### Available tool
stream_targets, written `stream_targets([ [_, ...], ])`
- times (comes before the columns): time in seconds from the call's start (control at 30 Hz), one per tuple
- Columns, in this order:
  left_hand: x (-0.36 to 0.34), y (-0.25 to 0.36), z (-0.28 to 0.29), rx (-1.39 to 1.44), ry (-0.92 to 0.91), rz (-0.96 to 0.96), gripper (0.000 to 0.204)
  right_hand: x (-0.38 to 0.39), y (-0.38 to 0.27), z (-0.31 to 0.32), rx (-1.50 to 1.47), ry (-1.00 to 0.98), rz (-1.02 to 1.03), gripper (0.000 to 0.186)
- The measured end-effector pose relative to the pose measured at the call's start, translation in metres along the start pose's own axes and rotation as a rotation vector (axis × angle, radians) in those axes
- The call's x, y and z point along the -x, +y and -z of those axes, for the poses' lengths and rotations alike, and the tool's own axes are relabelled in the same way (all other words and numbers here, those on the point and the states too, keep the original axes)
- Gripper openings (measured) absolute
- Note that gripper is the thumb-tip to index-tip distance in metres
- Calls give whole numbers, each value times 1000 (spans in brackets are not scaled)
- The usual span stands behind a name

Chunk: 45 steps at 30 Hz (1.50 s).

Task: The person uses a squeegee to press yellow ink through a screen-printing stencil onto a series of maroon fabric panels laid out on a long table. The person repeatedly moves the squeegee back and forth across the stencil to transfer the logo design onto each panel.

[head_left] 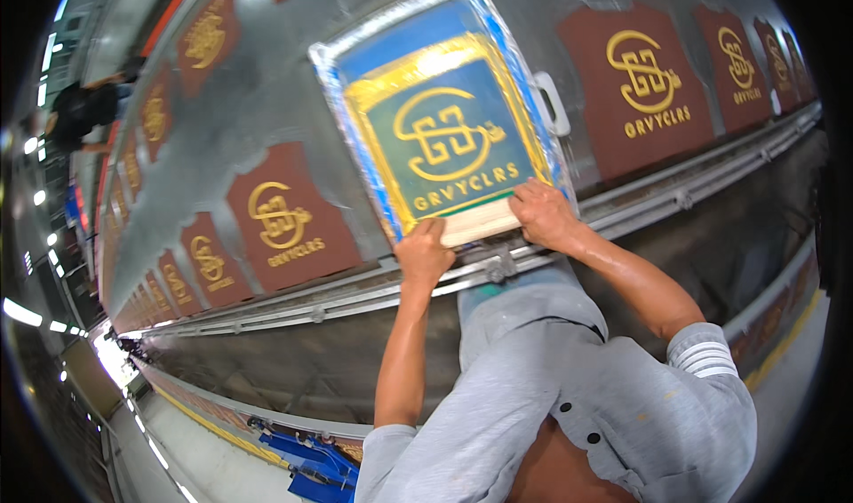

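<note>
A printing screen (339,116) in a taped silver and blue frame lies on the long grey table in front of me. Its mesh shows a looping emblem with lettering, bordered by smeared yellow ink (360,103). Across the near end of the mesh rests a wooden squeegee (480,223) with a green blade edge. My left hand (424,252) is closed round its left end, and my right hand (544,214) grips its right end. Both thumbs and fingers wrap the wood, partly hiding it. A white handle (552,103) sticks out from the frame's right side.
Maroon garment panels (329,203) with yellow prints lie along the table on both sides. A metal rail (613,211) follows its near edge. Another person (84,112) stands beyond the table at far left. Blue metal equipment (315,467) sits behind me at lower left.
</note>
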<state>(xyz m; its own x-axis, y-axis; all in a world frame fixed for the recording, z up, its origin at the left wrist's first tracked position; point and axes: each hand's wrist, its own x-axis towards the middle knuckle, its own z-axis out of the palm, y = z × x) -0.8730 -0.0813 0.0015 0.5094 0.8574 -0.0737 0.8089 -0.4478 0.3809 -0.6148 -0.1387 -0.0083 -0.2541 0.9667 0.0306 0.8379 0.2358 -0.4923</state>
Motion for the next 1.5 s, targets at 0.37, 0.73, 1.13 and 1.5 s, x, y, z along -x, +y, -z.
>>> stream_targets([
  [0.37, -20, 13, -3, -210, -75, -5, 25, -99, 126, 6, -252, 539, -637, 45],
  [0.73, 6, -44, 13, 36, -35, 111, 13, -154, 83, 6, -305, 570, -514, 25],
  [1.13, 106, -291, 119, -110, -135, 119, 12, -263, -113, -172, -497, 527, -492, 30],
  [1.5, 110, -337, 157, -101, -135, 21, 17, -302, -194, -153, -359, 497, -637, 29],
])
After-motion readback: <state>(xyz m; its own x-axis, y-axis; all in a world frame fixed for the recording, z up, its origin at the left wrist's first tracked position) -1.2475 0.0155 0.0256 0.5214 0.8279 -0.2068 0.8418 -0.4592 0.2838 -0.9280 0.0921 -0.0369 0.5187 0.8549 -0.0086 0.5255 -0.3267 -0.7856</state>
